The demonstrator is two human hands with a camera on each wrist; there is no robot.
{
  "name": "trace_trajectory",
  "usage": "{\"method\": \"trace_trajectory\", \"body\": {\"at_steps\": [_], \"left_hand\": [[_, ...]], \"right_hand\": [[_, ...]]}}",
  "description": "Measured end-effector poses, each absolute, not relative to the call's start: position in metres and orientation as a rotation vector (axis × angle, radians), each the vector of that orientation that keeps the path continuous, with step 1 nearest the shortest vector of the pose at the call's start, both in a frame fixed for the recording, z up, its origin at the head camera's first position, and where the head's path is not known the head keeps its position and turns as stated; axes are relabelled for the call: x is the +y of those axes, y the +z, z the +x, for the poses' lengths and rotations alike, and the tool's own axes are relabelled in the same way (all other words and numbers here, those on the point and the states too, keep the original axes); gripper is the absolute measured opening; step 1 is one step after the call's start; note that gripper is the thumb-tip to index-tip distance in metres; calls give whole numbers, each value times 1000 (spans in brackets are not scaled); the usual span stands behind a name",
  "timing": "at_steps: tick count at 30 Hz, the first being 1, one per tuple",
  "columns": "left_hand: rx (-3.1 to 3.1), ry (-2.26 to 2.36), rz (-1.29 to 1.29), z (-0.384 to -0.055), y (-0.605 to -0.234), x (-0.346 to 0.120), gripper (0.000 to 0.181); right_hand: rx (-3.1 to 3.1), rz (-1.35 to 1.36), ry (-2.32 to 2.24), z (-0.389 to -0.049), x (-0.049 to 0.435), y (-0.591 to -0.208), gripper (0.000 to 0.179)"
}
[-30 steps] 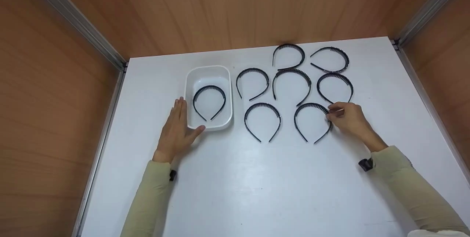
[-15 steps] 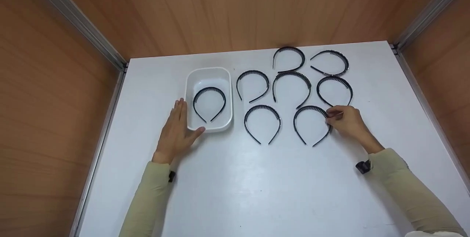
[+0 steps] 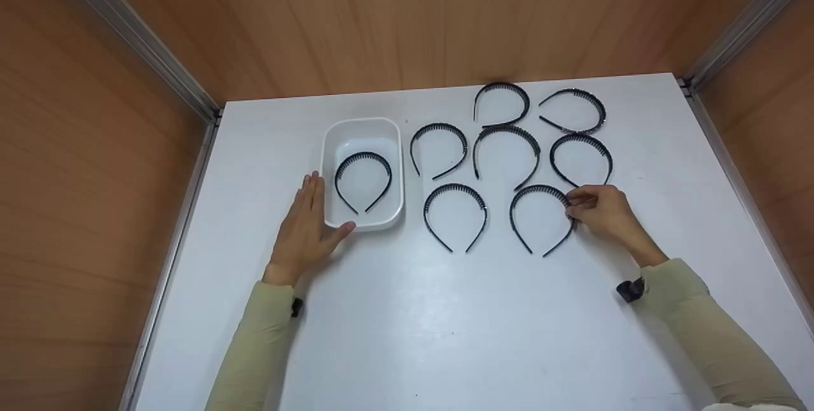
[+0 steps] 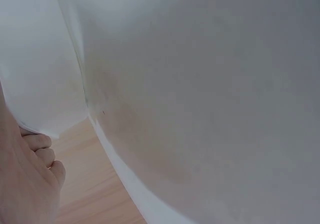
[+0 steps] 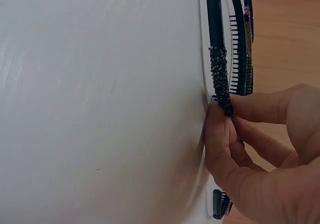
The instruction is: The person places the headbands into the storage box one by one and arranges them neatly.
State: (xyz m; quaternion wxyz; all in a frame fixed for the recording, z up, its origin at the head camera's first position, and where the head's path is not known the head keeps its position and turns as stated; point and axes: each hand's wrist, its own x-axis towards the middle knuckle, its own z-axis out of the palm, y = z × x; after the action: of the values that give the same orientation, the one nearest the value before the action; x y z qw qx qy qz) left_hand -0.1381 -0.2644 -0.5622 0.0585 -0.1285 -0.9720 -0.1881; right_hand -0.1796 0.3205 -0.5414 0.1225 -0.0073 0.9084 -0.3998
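Note:
A white plastic tub (image 3: 395, 207) on the table has one black toothed headband (image 3: 363, 155) lying in it. My left hand (image 3: 299, 233) rests against the tub's left side and near corner, fingers straight and thumb spread; the left wrist view shows the hand (image 4: 30, 179) beside the tub's white wall. At the right, my right hand (image 3: 601, 210) pinches the right side of a black headband (image 3: 516, 198) in the front row. In the right wrist view, thumb and fingers hold that headband (image 5: 218, 66) where its dark beaded decoration sits.
Several more black headbands lie near the held one: a front-row headband (image 3: 455, 187), a headband beside the tub (image 3: 439, 126), a middle headband (image 3: 509, 129), a headband behind my right hand (image 3: 579, 137) and two at the table's (image 3: 407, 328) back edge. Wooden panels (image 3: 413, 23) enclose the table.
The view has shifted slightly, moving everything a little lower in the picture. My right hand's fingers have closed in on the headband's side; my left hand stays at the tub.

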Motion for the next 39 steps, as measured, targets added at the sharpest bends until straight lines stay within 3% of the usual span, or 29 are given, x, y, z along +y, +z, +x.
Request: {"method": "trace_trajectory", "body": {"at_steps": [25, 39], "left_hand": [[-2933, -571, -391, -138, -562, -266, 113], [-2956, -576, -378, -136, -561, -266, 113]], "right_hand": [[2413, 180, -1385, -185, 324, -534, 37], [2468, 126, -1453, -183, 331, -532, 35]]}}
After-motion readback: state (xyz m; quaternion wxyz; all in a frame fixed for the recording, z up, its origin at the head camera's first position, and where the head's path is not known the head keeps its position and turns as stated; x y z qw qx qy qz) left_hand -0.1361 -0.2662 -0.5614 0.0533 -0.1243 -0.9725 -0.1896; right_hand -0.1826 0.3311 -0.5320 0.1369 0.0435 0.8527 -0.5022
